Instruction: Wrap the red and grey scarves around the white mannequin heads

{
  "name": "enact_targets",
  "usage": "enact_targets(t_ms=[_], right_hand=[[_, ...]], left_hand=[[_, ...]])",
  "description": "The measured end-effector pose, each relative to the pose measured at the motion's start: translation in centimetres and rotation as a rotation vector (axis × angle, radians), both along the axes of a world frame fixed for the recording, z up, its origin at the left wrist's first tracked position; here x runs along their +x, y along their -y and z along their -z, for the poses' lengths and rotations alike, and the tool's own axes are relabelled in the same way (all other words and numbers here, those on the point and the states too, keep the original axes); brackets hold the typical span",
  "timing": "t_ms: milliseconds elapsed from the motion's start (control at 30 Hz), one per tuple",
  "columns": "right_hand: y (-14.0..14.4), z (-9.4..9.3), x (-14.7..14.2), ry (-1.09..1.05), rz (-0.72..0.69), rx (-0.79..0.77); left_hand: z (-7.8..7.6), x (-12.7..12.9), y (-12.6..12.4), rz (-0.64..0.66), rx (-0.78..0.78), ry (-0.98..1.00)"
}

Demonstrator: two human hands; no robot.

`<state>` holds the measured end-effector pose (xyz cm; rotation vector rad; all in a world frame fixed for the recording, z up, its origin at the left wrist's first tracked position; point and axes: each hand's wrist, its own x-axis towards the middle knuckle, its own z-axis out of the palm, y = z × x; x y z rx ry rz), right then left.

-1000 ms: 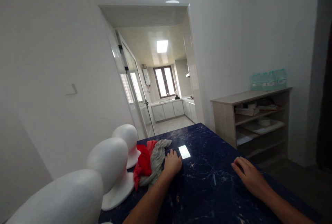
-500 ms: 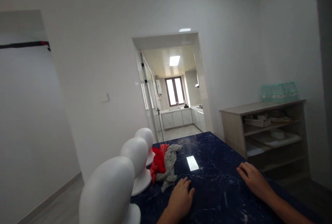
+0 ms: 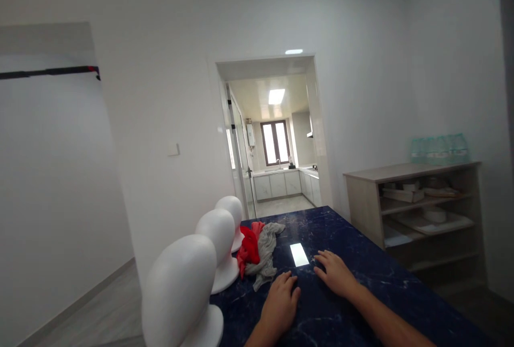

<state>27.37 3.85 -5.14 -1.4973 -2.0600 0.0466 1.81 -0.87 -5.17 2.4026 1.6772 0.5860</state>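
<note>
We rest our left hand and right hand flat, fingers spread and empty, on the table, the cloths just beyond the left.

Three white foam heads stand in a row along the counter's left edge. Against the right wall, a wooden shelf unit carries teal bottles. A doorway opens onto a kitchen.

White walls, open doorway to lit kitchen, wooden shelf unit at right
</note>
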Motion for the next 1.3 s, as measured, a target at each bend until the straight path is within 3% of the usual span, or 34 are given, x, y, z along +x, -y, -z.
enact_targets(t_ms=[167, 567, 867, 1300], right_hand=[[-0.7, 1.7, -0.5, -0.036, -0.015, 0.003], [1.1, -0.3, -0.5, -0.011, 0.012, 0.177], [0.8, 0.2, -0.4, 0.028, 0.114, 0.209], [0.6, 0.4, -0.4, 0.041, 0.109, 0.19]], left_hand=[[-0.2, -0.1, 0.1, 0.011, -0.008, -0.021], [-0.7, 0.0, 0.4, 0.032, -0.002, 0.004], [-0.5, -0.1, 0.4, 0.047, 0.016, 0.033], [-0.9, 0.0, 0.8, 0.055, 0.024, 0.093]])
